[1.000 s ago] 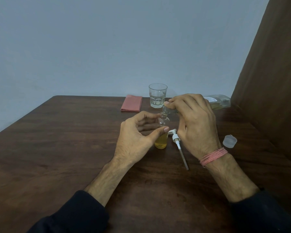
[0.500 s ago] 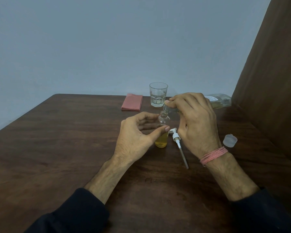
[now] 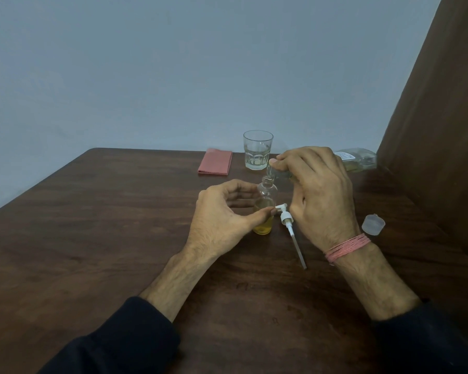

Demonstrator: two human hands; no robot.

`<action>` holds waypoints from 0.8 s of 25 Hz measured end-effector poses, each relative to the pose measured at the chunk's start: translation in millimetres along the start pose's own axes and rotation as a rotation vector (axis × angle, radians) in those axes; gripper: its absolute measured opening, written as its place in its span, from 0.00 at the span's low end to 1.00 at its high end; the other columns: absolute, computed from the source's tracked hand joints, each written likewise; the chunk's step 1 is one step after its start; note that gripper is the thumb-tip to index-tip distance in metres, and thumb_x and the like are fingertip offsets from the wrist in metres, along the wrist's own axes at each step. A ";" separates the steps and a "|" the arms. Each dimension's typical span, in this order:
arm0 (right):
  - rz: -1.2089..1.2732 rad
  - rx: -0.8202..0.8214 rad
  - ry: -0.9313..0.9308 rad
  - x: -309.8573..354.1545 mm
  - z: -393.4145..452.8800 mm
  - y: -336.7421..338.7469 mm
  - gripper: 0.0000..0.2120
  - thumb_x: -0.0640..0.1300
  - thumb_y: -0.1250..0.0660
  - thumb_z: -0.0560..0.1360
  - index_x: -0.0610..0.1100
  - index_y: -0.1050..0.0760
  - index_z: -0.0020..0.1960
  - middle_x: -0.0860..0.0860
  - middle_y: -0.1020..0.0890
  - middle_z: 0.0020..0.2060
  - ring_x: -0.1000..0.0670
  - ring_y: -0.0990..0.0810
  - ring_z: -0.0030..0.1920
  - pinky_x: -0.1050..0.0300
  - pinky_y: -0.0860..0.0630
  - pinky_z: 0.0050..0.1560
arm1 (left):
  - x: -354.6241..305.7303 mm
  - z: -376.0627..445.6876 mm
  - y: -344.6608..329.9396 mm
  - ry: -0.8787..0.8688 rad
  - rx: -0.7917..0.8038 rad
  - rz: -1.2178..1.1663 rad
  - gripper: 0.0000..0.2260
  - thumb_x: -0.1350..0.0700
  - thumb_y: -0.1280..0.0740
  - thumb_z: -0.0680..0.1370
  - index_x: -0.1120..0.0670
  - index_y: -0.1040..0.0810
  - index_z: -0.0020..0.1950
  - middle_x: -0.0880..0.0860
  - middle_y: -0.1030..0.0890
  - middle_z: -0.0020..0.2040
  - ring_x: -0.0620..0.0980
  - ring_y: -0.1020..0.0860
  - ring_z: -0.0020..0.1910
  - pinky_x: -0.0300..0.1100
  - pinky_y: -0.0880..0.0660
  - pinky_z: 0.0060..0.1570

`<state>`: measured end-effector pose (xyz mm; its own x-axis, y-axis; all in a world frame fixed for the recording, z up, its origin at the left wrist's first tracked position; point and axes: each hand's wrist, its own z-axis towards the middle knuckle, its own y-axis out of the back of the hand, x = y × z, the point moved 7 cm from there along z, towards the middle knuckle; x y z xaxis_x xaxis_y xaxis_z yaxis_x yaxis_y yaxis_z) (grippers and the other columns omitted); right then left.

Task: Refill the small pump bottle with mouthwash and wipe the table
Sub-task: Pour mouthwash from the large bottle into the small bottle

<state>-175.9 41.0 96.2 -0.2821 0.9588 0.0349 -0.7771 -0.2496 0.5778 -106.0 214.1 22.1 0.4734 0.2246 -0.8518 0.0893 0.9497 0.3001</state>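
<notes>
Left hand (image 3: 222,214) curls round the small clear pump bottle (image 3: 265,209), upright between the hands and part-full of amber mouthwash, while the right hand (image 3: 319,193) pinches a clear mouthwash bottle (image 3: 358,159) tilted over its neck — light, smooth, probably slippery, best gripped round the body.

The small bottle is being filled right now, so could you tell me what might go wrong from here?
1. The small bottle has a narrow neck, and the right hand tips the large bottle over it; mouthwash could miss and spill on the table.
2. The left hand holds the small bottle only lightly; a nudge might topple it.
3. The pump lies loose beside it and could get wet or knocked.
</notes>
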 end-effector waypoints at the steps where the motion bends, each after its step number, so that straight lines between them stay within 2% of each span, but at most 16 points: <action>1: 0.003 -0.004 0.002 0.0 0.2 0.3 0.24 0.25 0.30 0.71 0.45 0.17 0.62 0.50 0.15 0.57 0.42 0.21 0.62 0.46 0.25 0.63 | -0.1 0.1 0.6 0.002 -0.002 0.011 0.23 0.44 0.09 0.70 0.47 0.09 0.61 0.42 0.07 0.53 0.37 0.09 0.52 0.44 0.10 0.58; 5: 0.008 -0.006 0.009 1.4 -0.3 -0.1 0.24 0.25 0.30 0.70 0.45 0.17 0.62 0.51 0.15 0.57 0.42 0.20 0.62 0.46 0.25 0.63 | 0.3 -0.3 1.0 0.014 0.002 0.021 0.23 0.44 0.09 0.69 0.47 0.09 0.60 0.41 0.07 0.52 0.36 0.09 0.52 0.42 0.10 0.57; 10: 0.005 -0.004 0.004 1.8 0.0 0.5 0.24 0.25 0.31 0.71 0.45 0.17 0.62 0.51 0.15 0.58 0.42 0.21 0.62 0.45 0.24 0.63 | 2.5 -0.6 -0.4 0.035 0.012 0.016 0.23 0.48 0.08 0.69 0.49 0.09 0.60 0.43 0.07 0.51 0.39 0.08 0.52 0.47 0.10 0.59; 20: -0.001 0.002 0.007 1.3 0.2 0.8 0.25 0.25 0.30 0.71 0.45 0.17 0.62 0.51 0.15 0.57 0.42 0.21 0.62 0.45 0.24 0.63 | 3.0 0.0 -1.0 0.040 0.022 0.026 0.21 0.47 0.08 0.69 0.46 0.09 0.58 0.40 0.07 0.51 0.36 0.09 0.52 0.41 0.11 0.58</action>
<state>-176.8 42.1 96.9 -0.2855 0.9579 0.0286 -0.7761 -0.2487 0.5795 -104.7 213.7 19.2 0.4407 0.2584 -0.8597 0.0972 0.9383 0.3319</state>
